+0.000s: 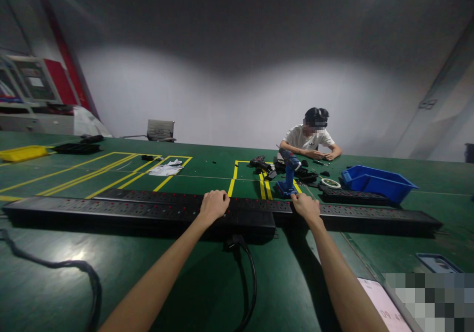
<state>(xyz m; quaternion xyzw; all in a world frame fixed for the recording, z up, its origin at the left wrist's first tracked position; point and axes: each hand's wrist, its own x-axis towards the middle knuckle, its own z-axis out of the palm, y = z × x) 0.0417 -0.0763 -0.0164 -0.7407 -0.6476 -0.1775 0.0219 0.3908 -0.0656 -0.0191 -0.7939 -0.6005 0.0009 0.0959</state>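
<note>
Two long black power strips lie crosswise before me, dotted with red marks along their outlet rows. The front power strip (140, 217) reaches from the far left to the middle, and the rear power strip (363, 215) runs behind it to the right. My left hand (215, 204) is closed with curled fingers where the two overlap; its fingertips are hidden, seemingly over the rear strip. My right hand (306, 206) grips the rear strip, just in front of a blue cordless drill (288, 171) standing upright. A black cable (253, 268) with a plug hangs at the front strip's near side.
Across the table (207, 174) a person (311, 134) leans over small parts. A blue bin (377, 181), tape roll (331, 183) and another drill (261, 163) lie right of centre. White gloves (166, 167) and a yellow tray (24, 153) are left. A phone (383, 305) lies near right.
</note>
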